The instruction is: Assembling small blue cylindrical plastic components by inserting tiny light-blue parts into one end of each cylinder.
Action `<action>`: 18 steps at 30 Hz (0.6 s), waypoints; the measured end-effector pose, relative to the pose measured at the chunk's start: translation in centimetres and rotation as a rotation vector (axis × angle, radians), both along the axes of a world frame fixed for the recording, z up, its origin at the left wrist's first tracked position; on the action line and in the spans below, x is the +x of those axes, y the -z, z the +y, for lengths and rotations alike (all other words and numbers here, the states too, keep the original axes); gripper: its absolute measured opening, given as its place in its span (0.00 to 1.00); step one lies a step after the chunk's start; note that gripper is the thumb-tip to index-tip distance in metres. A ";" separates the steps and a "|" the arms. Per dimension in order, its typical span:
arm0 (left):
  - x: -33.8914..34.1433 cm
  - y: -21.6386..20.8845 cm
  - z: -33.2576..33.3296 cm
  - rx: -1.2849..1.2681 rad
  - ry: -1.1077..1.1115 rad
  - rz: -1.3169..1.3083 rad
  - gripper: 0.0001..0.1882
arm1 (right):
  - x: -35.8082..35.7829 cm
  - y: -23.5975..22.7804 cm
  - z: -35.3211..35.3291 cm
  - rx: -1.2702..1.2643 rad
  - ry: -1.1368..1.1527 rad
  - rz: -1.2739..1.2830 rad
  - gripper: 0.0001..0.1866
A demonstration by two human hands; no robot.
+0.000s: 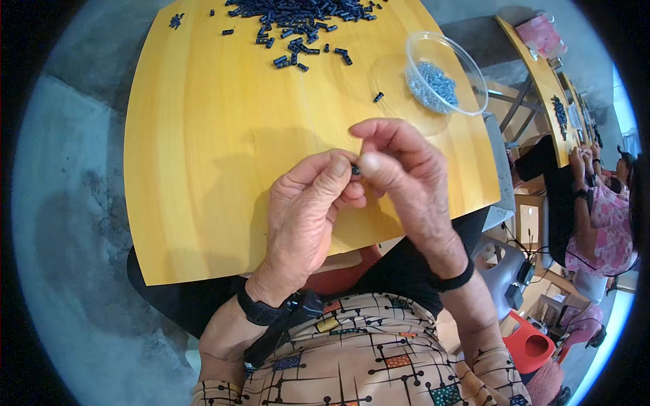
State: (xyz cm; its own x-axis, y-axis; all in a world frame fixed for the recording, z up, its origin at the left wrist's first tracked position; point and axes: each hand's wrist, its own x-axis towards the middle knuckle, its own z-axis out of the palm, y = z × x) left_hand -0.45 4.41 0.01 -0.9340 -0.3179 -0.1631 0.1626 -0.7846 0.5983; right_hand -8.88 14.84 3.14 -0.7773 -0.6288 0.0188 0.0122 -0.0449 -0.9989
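Observation:
My left hand (306, 203) pinches a small black cylindrical piece (355, 170) between thumb and fingers, above the near part of the yellow tabletop. Most of that piece is hidden by the fingertips. Against its right end rests the thumb of my right hand (406, 172), whose fingers are curled; what they grip, if anything, is hidden. A single small black part (378, 97) lies on the table beyond my right hand. Farther right stands a clear round plastic tub (482, 98) holding many small silvery metal pieces (434, 86), which look like springs.
A large pile of black cylindrical parts (298, 12) covers the table's far edge, with loose ones scattered nearer. A small dark cluster (176, 21) sits at the far left. To the right, another person (599, 223) works at a second table (535, 64). A red stool (528, 345) stands lower right.

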 end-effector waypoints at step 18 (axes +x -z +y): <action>-0.1 -0.7 -1.3 -0.002 0.050 -0.068 0.10 | -7.3 3.1 -0.3 0.513 0.168 1.063 0.11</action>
State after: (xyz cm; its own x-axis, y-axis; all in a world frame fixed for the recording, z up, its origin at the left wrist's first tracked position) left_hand -0.58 3.10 0.68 -0.9355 -0.2714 -0.2265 0.0817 -0.7894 0.6084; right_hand -16.19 14.52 0.02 -0.5977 -0.6426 0.4795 -0.8002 0.4411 -0.4064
